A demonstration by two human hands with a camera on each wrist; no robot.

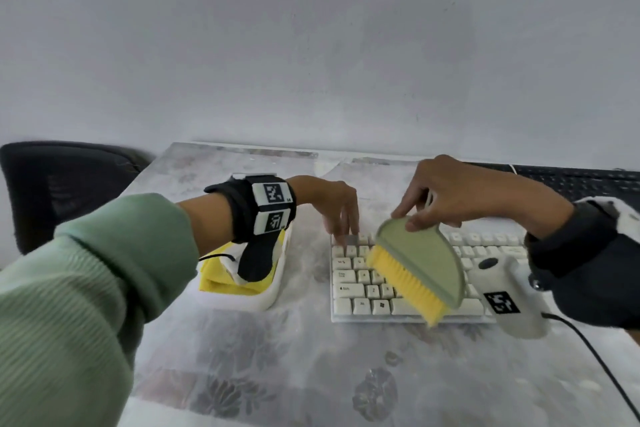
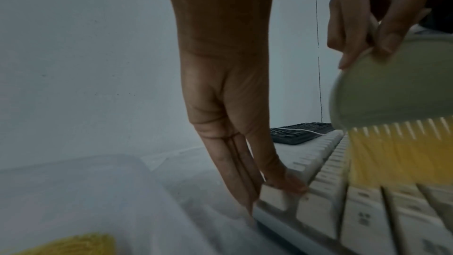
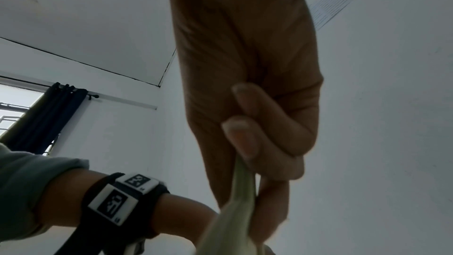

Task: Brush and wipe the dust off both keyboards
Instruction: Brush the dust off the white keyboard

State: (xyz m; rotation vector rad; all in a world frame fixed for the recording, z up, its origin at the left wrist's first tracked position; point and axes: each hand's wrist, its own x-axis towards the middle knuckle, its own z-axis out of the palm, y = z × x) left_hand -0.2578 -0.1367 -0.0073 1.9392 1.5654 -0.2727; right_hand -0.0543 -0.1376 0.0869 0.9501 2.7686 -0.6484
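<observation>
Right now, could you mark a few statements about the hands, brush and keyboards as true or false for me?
1. The right hand pinches the green brush by its top edge. True.
2. The brush's yellow bristles are over the black keyboard. False: they are over the white keyboard.
3. The left hand grips the yellow cloth. False: its straight fingers touch the white keyboard's far left corner.
4. The yellow cloth lies in a white tray left of the white keyboard. True.
</observation>
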